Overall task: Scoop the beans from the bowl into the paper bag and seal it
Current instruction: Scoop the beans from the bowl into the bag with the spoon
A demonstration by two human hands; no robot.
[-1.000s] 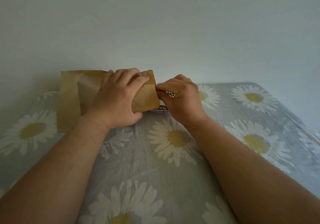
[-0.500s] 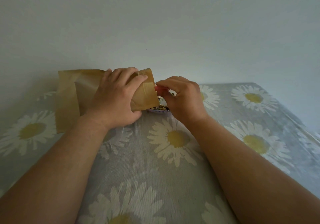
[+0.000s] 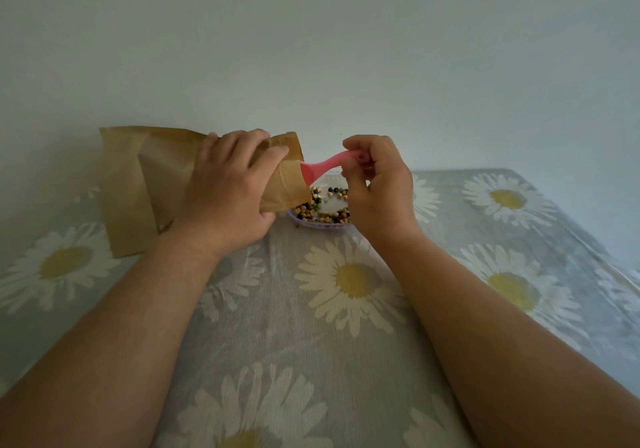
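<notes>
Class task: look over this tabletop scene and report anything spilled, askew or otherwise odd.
One small dark speck lies on the tablecloth just outside the bowl, near its left rim; it may be a stray bean, though it is too small to tell. The paper bag is tipped sideways, but the left hand holds it so on purpose.

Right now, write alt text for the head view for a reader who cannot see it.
The right hand tips a pink spoon into the mouth of a paper bag that the left hand holds tilted over a bowl of mixed beans. Everything sits on a daisy-print tablecloth against a plain wall.
</notes>
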